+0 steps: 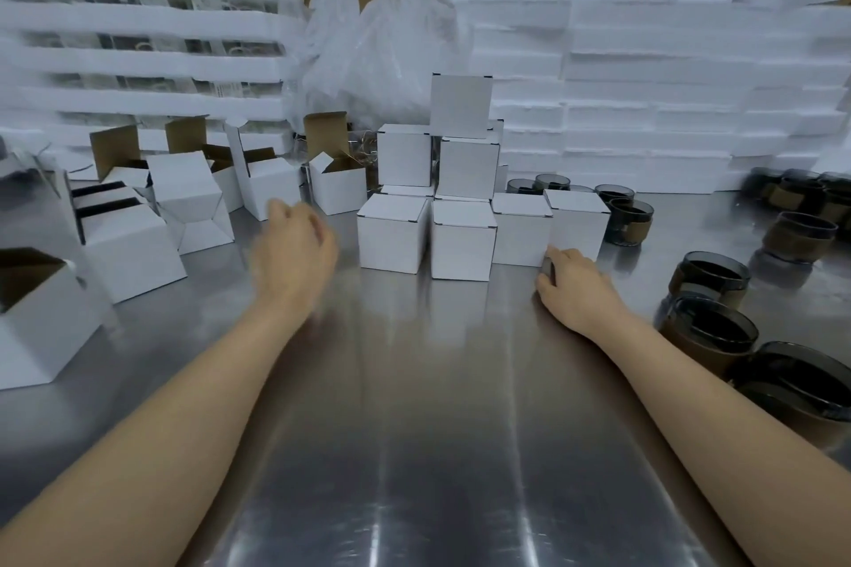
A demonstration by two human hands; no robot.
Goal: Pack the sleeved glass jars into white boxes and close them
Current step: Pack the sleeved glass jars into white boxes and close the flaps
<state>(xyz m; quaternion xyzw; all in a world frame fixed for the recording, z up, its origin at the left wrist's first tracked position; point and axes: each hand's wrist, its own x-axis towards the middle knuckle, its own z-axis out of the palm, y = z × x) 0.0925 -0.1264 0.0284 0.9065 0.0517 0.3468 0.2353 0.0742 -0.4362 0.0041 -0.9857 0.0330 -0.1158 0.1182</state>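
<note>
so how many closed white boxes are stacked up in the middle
7 closed white boxes show: four in the front row, two above behind, one on top; others partly hidden behind.

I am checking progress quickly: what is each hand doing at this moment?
Left hand: blurred, fingers loosely curled, holding nothing.
Right hand: resting on the table beside a closed box, holding nothing.

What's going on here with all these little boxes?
A person is packing sleeved glass jars into white boxes on a metal table. Closed boxes are stacked in the middle, open boxes wait on the left, and unpacked jars sit on the right. Right now the right hand rests on the table beside a closed box, and the blurred left hand holds nothing.
</note>
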